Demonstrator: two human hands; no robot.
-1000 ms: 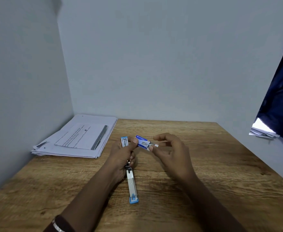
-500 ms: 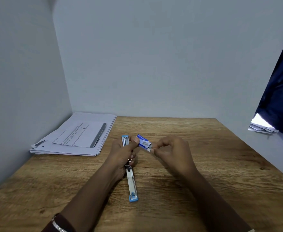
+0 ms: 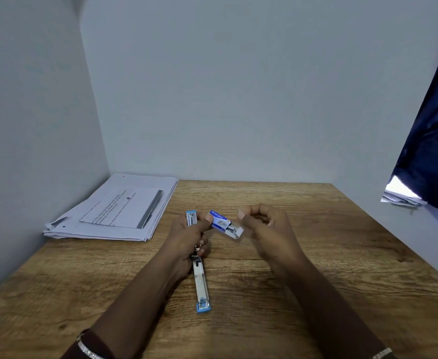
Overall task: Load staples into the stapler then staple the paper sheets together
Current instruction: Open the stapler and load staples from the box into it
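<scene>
Small blue staple box (image 3: 221, 222), pinched at its far end under the thumb of the left hand (image 3: 186, 239), held just above the wooden table (image 3: 303, 268) with its inner tray slid partway out toward the right, showing grey staple strips (image 3: 232, 230). Probably very light, thin card, easy to crush or tip, so best gripped by the sleeve's flat faces, not squeezed hard. Strips themselves likely stiff but brittle, prone to snapping into short bits; best lifted by the long sides with two fingertips, kept level. Same left hand wrapped around the hinge of the stapler (image 3: 198, 265), which lies swung fully open and flat, one blue-tipped end beyond the knuckles, the metal arm with the other blue tip running back toward the body. Steel and plastic, rigid, heavier than the box by the look of it; sprung parts inside the channel could bite a fingertip. Right hand (image 3: 263, 224) just beside the open tray end, thumb and forefinger curled together and loosely closed, apart from the box; anything between the tips too small to tell. Loading not yet done, judging by the open stapler. Stack of paper sheets (image 3: 114, 211) well off to the left against the wall, a dark pen (image 3: 152, 206) lying on top. Blue curtain (image 3: 435, 151) at the far right.
</scene>
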